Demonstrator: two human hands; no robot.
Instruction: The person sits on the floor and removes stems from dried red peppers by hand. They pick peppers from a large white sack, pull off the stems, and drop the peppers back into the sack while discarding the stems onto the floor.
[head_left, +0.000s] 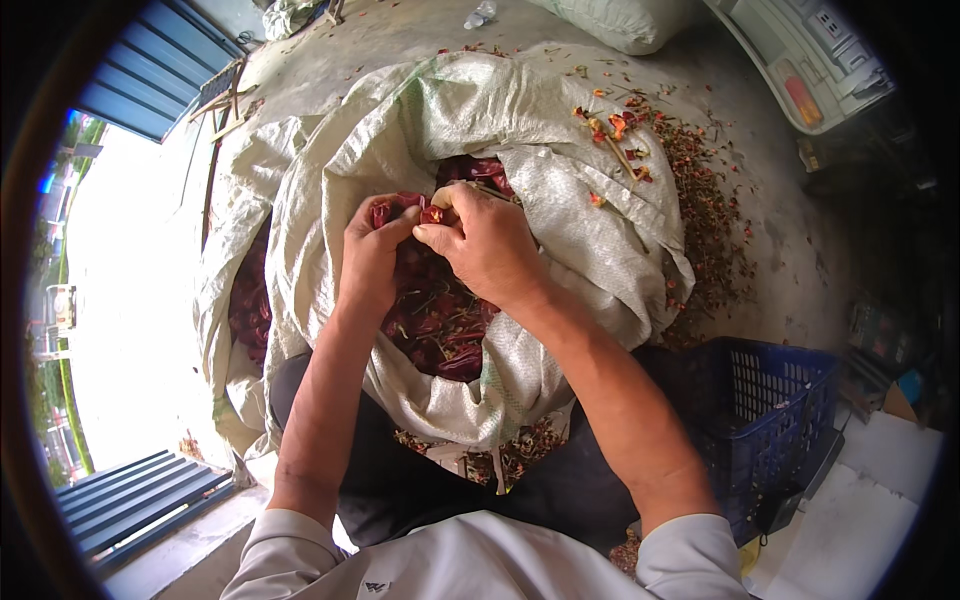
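Note:
A large white woven sack (600, 247) with rolled-down edges stands open between my knees, and dried red chili peppers (442, 322) with stem bits fill it. Over its mouth, my left hand (379, 236) holds dried red chilies (381, 215) between curled fingers and thumb. Close beside it, my right hand (480, 232) pinches a dried red chili (431, 216), its broken end facing up. The two hands nearly touch. Behind them, more chilies (480, 171) show in the sack. At the left, a second woven sack (217, 300) also holds dark red chilies (251, 300).
A blue plastic basket (795, 405) stands at my right. Stems and chili scraps (712, 225) cover the concrete floor right of the sack. A full white sack (622, 22) lies at the back, near a vehicle's rear light (801, 97). Blue slatted metal panels (142, 67) stand at the left.

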